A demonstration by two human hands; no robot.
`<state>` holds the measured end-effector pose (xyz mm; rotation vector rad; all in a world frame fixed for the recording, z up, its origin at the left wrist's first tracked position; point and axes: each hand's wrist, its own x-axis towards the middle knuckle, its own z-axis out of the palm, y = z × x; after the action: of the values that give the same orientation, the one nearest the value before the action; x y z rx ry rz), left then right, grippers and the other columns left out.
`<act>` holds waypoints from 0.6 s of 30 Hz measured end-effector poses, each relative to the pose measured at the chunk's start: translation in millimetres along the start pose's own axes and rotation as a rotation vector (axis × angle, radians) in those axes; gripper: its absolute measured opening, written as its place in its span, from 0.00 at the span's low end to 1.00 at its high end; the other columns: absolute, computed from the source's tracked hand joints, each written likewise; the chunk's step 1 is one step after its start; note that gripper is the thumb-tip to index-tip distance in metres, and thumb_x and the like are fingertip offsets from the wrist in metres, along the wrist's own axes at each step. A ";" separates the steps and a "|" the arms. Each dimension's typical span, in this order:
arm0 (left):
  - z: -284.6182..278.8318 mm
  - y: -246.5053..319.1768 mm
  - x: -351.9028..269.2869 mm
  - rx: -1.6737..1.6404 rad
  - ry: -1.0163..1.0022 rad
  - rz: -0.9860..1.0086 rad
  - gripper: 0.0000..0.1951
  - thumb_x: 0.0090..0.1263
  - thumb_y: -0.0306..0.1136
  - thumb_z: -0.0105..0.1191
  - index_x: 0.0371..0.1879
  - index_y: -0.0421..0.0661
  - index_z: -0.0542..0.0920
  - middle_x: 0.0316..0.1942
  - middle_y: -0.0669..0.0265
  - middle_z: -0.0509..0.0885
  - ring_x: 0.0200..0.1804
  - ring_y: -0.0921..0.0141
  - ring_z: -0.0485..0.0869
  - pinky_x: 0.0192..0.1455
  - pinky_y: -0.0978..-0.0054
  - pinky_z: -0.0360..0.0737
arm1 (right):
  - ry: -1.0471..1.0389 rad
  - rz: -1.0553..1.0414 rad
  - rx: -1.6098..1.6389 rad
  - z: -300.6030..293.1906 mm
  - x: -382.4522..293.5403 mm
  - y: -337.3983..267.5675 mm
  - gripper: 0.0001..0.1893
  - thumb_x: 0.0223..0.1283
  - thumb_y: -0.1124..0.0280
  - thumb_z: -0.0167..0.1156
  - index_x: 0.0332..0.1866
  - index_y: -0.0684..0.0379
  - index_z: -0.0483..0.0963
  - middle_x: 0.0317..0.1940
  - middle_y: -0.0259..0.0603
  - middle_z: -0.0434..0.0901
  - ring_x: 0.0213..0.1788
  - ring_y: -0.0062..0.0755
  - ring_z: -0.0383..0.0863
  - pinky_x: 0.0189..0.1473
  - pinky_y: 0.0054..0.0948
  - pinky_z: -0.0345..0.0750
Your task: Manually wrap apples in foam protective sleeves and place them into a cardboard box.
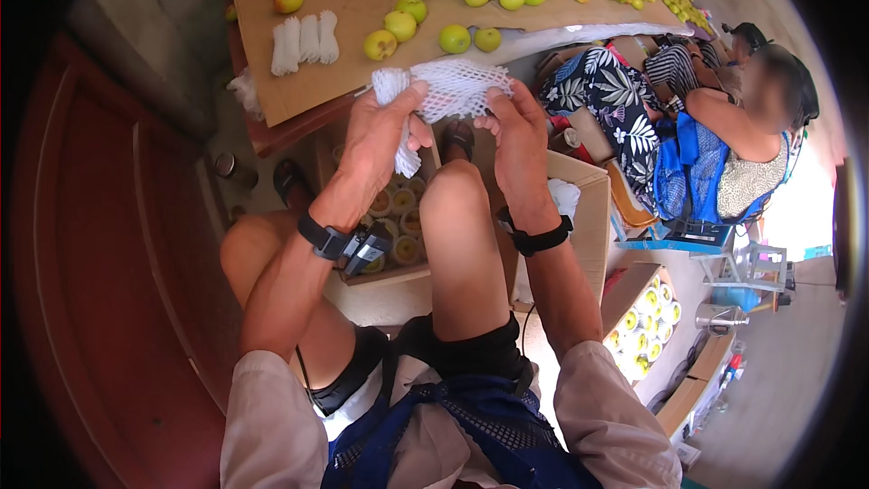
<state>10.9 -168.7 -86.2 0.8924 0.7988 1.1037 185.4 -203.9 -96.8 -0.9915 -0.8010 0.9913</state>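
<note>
Above the knees, my left hand [388, 123] and my right hand [514, 123] hold a white foam fruit net [458, 87] stretched between them. The left hand also grips a second, bunched foam net [407, 156] that hangs below its fingers; how many layers it has I cannot tell. Right-hand fingers pinch the far end of the stretched net. Just beyond, green-yellow apples [455, 39] lie on the cardboard-covered table [299, 98]. More foam nets [309, 39] lie side by side at its left, near a red-yellow apple [288, 0].
A carton of net-wrapped apples [404, 248] sits below my hands, partly behind my leg. To the right are an open carton flap [577, 217], another carton of wrapped apples [645, 326] and a seated person [733, 149]. A red door [102, 251] is at left.
</note>
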 end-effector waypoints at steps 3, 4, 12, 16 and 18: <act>-0.9 -1.7 1.3 0.032 -0.019 -0.017 0.08 0.73 0.34 0.62 0.35 0.46 0.79 0.23 0.71 0.78 0.18 0.77 0.73 0.21 0.78 0.69 | -0.005 -0.036 0.035 -1.8 0.4 3.1 0.07 0.71 0.73 0.58 0.50 0.59 0.79 0.42 0.31 0.83 0.40 0.18 0.80 0.40 0.22 0.77; -1.4 -1.5 1.8 0.050 -0.005 -0.008 0.08 0.73 0.34 0.62 0.34 0.46 0.79 0.24 0.71 0.78 0.18 0.77 0.73 0.21 0.78 0.69 | -0.028 -0.057 0.038 -3.1 0.0 3.5 0.07 0.71 0.74 0.58 0.50 0.59 0.78 0.42 0.32 0.83 0.40 0.18 0.80 0.39 0.23 0.77; -5.4 9.1 3.6 0.053 -0.039 0.004 0.10 0.73 0.38 0.63 0.36 0.45 0.80 0.28 0.69 0.81 0.17 0.78 0.73 0.19 0.79 0.68 | -0.229 -0.005 -0.081 -13.9 -1.7 -1.9 0.08 0.73 0.75 0.52 0.52 0.64 0.75 0.40 0.38 0.83 0.36 0.24 0.83 0.34 0.23 0.74; -0.9 11.7 -0.2 0.198 -0.050 -0.059 0.12 0.72 0.39 0.64 0.40 0.42 0.82 0.27 0.67 0.82 0.17 0.78 0.74 0.18 0.79 0.68 | -0.158 0.207 0.224 -20.5 6.3 -2.2 0.08 0.73 0.75 0.52 0.50 0.66 0.73 0.41 0.43 0.83 0.35 0.35 0.86 0.31 0.25 0.75; 0.2 12.5 -1.0 0.254 -0.066 -0.075 0.13 0.72 0.39 0.64 0.41 0.41 0.83 0.25 0.67 0.82 0.16 0.78 0.74 0.18 0.79 0.67 | -0.158 0.245 0.268 -25.0 9.9 -2.2 0.08 0.73 0.75 0.52 0.51 0.66 0.72 0.42 0.44 0.82 0.35 0.35 0.86 0.31 0.26 0.76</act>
<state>5.9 -167.2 -74.8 1.0964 0.9233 0.9149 211.7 -202.6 -102.5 -0.7973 -0.6633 1.3645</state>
